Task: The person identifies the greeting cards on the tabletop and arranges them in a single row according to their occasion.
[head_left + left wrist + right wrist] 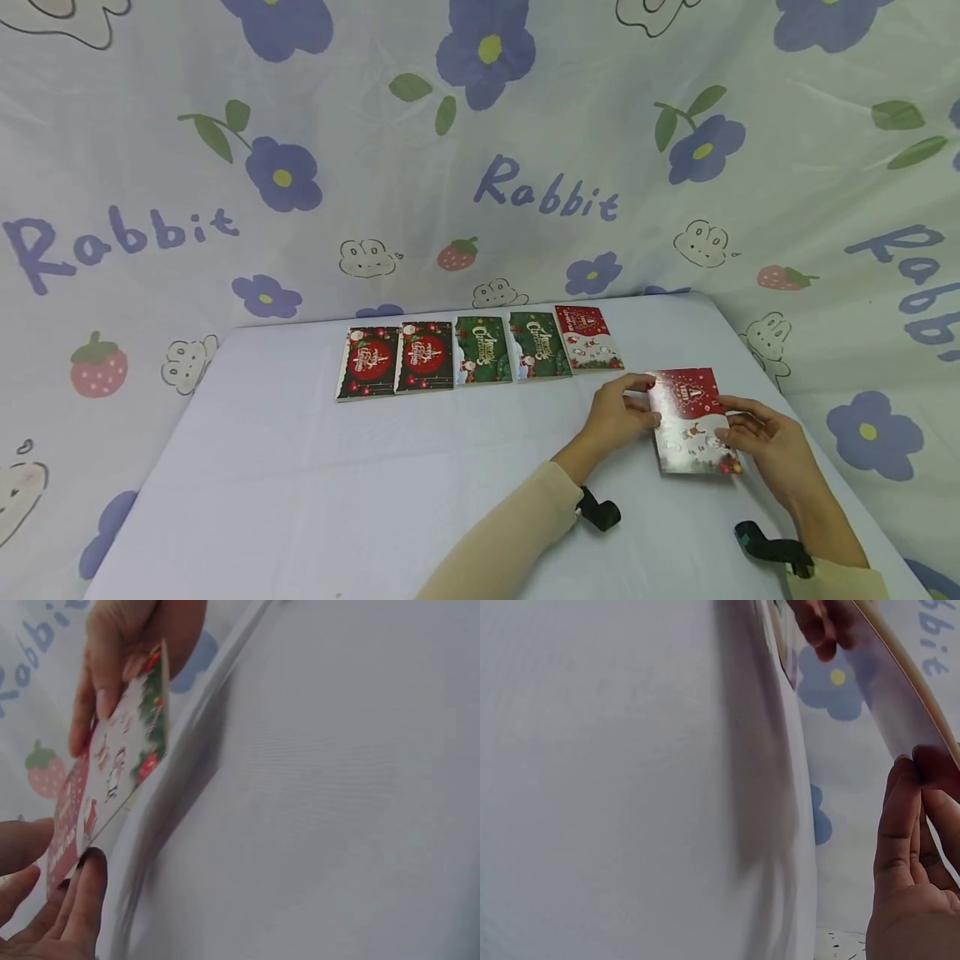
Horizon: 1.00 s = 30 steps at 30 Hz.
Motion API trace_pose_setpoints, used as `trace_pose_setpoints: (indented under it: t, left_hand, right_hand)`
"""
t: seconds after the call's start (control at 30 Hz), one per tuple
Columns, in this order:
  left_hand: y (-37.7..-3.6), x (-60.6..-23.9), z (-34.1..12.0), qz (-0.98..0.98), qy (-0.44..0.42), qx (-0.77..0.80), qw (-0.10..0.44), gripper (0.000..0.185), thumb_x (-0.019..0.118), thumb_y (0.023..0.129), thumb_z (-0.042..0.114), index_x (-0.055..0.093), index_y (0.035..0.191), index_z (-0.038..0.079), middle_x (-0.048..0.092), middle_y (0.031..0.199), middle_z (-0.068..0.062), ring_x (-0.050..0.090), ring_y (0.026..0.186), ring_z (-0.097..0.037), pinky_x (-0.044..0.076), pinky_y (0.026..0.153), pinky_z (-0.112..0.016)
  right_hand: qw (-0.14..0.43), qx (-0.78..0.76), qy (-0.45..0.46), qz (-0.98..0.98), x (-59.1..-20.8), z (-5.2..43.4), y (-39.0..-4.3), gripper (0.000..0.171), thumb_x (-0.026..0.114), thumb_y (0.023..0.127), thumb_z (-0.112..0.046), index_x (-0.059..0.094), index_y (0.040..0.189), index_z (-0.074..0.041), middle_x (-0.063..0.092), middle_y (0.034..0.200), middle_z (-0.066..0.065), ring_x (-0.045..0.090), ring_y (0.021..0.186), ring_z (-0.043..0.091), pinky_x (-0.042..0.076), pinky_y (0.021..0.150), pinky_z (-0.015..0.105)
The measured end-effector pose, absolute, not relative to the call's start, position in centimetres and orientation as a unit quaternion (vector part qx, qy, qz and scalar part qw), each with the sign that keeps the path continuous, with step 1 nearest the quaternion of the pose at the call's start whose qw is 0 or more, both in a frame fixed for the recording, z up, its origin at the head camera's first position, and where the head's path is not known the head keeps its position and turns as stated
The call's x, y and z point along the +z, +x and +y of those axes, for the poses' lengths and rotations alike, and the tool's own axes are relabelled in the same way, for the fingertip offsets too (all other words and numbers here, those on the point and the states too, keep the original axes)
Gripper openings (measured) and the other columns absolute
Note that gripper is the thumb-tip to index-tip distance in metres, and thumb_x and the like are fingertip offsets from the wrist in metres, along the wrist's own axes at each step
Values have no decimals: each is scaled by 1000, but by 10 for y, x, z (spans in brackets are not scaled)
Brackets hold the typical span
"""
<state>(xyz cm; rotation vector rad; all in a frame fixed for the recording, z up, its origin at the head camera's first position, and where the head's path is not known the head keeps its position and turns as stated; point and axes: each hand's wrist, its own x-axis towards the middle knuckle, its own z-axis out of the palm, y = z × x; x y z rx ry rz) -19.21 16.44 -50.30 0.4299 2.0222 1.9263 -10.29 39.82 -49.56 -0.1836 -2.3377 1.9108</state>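
Note:
A red and white Christmas card [693, 421] is held up over the right part of the table by both hands. My left hand [618, 412] grips its left edge, and my right hand [776, 446] pinches the right edge. From the left wrist, the card [112, 761] appears tilted, with the left hand [64, 907] at its red end and the right hand [139, 637] at the far end. The right wrist view shows the card's plain underside [889, 694] with the right hand's fingers [900, 832] against it.
Along the back of the white table [315, 492] lie two dark cards with red circles [367, 362] [424, 357], two green cards [483, 350] [538, 345] and another red and white card [588, 337]. A patterned curtain [420, 183] rises behind the table.

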Motion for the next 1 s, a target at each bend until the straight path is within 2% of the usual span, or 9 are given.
trace_pose_setpoints:
  t: [0.37,0.53,0.77,1.0]
  left_hand:
    - [-184,-508,165,711,154,668,153,55,81,85,-11,70,134,12,67,114,7,64,79,1,53,68,-18]
    - [-185,-508,163,708,152,674,148,54,80,85,-13,71,133,11,69,115,5,65,77,1,54,66,-19]
    - [-186,-507,162,700,139,685,144,53,80,84,-14,74,130,13,69,111,11,67,76,-1,55,65,-19]
    - [-191,-503,163,704,129,687,126,50,81,83,-15,75,126,10,71,110,7,68,76,-2,56,65,-20]
  right_hand:
    - [76,680,-51,-727,-494,394,-109,47,76,93,6,63,137,-2,66,110,-4,65,96,6,55,81,15]
    - [75,700,-39,-709,-495,393,-110,44,74,93,9,66,134,-4,68,108,-3,66,95,7,56,80,16]
    - [72,680,-34,-729,-495,392,-111,45,75,94,6,62,136,1,65,111,-2,64,96,7,55,80,16]
    - [67,605,-49,-792,-491,391,-118,50,73,99,-4,54,144,6,58,119,-4,60,100,6,53,82,13]
